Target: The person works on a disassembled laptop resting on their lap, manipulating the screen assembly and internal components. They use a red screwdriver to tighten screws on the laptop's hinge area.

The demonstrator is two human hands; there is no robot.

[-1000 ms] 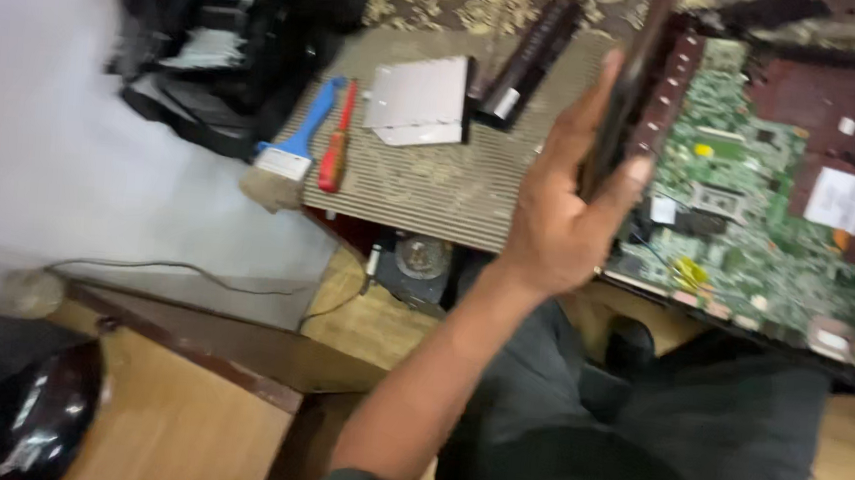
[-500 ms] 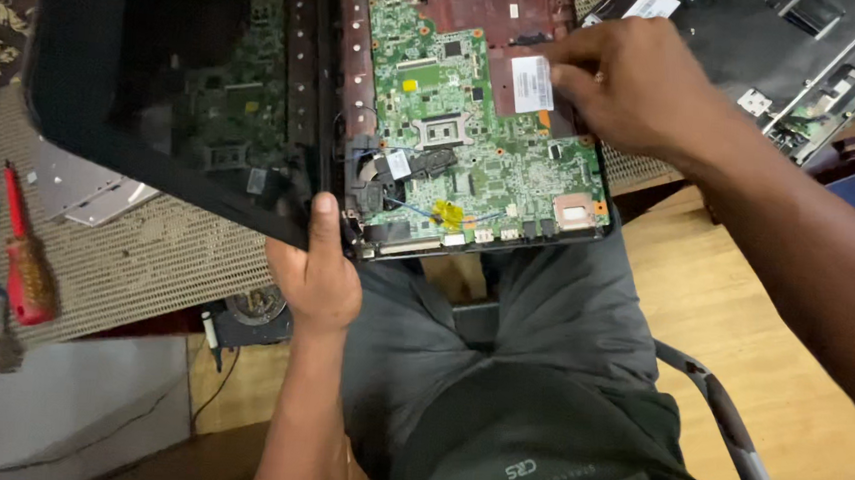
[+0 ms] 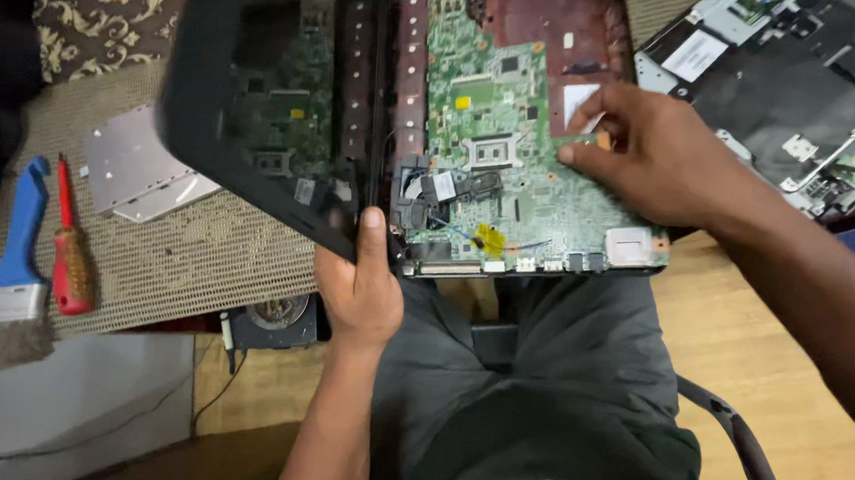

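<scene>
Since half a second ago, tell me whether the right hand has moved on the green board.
Yes. The right hand has slid left across the green circuit board, off the white sticker it covered; its fingertips now press nearer the board's middle.

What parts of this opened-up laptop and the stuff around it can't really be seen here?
Head view only:
- The laptop screen panel is motion-blurred and cut off by the top edge.
- The left hand covers the panel's lower corner.
- The right hand hides part of the green circuit board.
- The second opened laptop base runs off the top and right edges.
- Chip markings on the board are too small.
</scene>
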